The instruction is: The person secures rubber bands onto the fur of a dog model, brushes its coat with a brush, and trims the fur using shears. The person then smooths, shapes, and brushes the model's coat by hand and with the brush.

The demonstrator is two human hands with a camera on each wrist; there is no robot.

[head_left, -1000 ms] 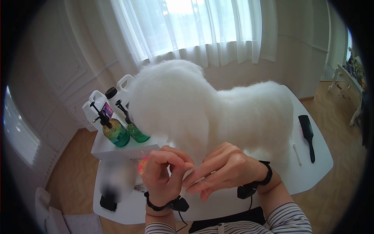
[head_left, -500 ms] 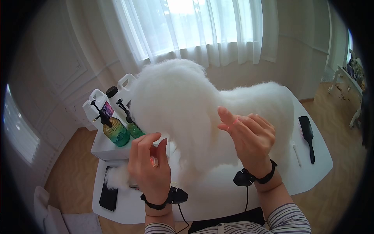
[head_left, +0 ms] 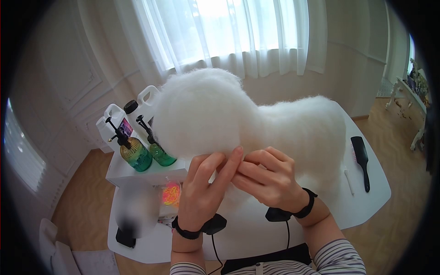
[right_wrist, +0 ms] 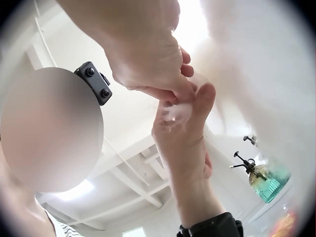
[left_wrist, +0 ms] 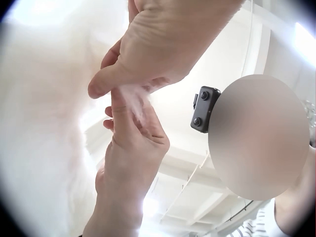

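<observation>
A fluffy white dog-shaped figure [head_left: 293, 133] stands on the white table, its rounded head [head_left: 201, 110] toward the left. My two hands meet at the long fur below the head. My left hand [head_left: 201, 192] has its index finger extended and grips a tuft of white fur [right_wrist: 177, 112], which lies against its palm in the right wrist view. The right hand [head_left: 270, 178] pinches at the same tuft, its fingertips right against the left ones. In the left wrist view wispy fur [left_wrist: 134, 101] shows between both hands.
Bright elastic bands [head_left: 171, 195] lie in a clear box at left. Beyond stand a green-amber spray bottle [head_left: 136, 153], a green spray bottle [head_left: 159, 153] and white jugs [head_left: 112, 119] on a white stand. At right lie a black brush [head_left: 360, 160] and a thin white stick [head_left: 349, 182].
A second ago a thin pink elastic band showed at my right fingers. Half a second ago my hands were apart, the right raised with the band round its fingers; now they meet at the fur.
</observation>
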